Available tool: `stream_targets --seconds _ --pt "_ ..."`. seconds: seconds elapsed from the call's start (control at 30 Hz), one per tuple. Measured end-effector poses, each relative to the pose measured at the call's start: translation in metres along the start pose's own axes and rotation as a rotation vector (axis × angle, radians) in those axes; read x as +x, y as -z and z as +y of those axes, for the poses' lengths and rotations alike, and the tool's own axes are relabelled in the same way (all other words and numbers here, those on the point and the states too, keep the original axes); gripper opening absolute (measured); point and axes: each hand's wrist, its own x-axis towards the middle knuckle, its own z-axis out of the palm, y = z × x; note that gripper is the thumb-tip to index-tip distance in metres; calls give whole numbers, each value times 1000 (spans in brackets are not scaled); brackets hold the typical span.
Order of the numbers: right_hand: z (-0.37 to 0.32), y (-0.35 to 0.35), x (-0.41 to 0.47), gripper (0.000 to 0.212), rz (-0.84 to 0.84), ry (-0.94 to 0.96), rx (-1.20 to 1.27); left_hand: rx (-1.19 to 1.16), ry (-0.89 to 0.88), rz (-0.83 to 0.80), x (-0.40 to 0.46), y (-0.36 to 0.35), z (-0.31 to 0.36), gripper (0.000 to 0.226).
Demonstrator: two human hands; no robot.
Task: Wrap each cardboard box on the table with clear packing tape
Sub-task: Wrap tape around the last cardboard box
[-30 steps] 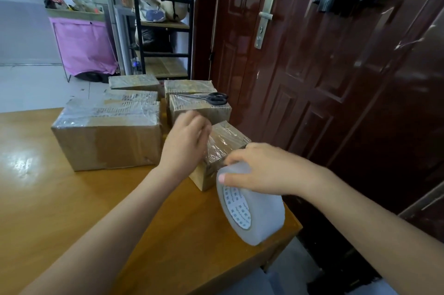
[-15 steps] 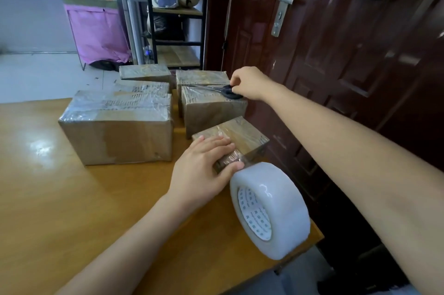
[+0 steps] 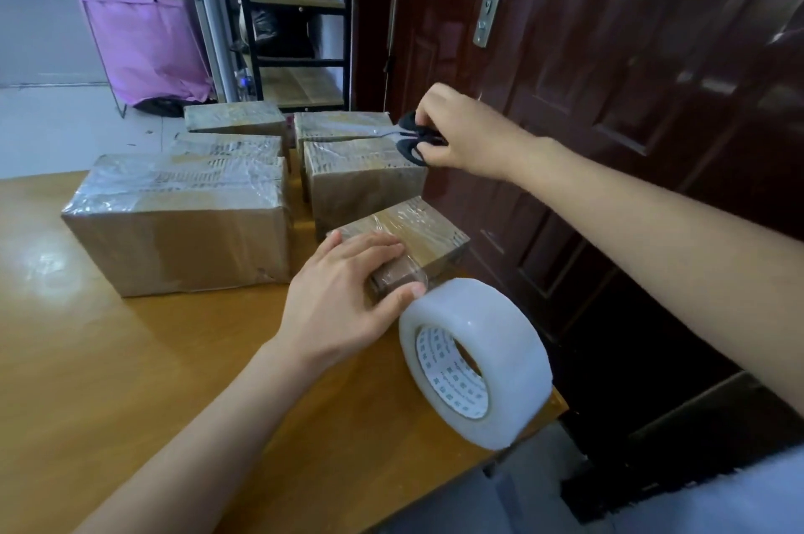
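Cardboard small box point(image 3: 417, 229) sits near the worktop point(image 3: 130, 359) right edge, with the tape roll point(image 3: 474, 359) just beside it. The left hand point(image 3: 343, 294) lies on the box, fingers straight and together. The right hand point(image 3: 461, 133) pinches black scissors point(image 3: 413, 138) above a farther box point(image 3: 361, 181).

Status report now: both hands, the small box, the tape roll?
Left hand presses small box. Right hand grips scissors above rear boxes. Tape roll on edge beside box. Nothing in the way.
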Motion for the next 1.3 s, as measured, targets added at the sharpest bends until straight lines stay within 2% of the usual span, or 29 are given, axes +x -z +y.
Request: stream_targets --seconds 0.13,0.3,0.43,0.77,0.93,1.07,1.23,1.3 --pt "7 -15 -70 30 124 187 -120 -17 -2 2 0 -2 0 77" --pt "25 -26 -126 29 259 162 -1 -46 -4 13 -1 -3 -3 77" --pt "42 -28 -143 50 227 208 -77 -56 -11 3 0 -3 -4 84" --pt "54 -41 -148 61 230 407 -158 -61 -13 0 0 -2 -4 83" --pt "48 -48 -137 58 261 427 -134 -64 -10 -5 0 -2 -3 82" --pt "52 -49 -137 57 269 454 -206 -62 -10 7 0 -3 -4 81" --pt "57 -50 -136 33 320 497 -294 -69 -11 12 0 -3 -4 82" --pt "59 -50 -134 36 297 489 -297 -69 -9 13 0 -3 -4 81"
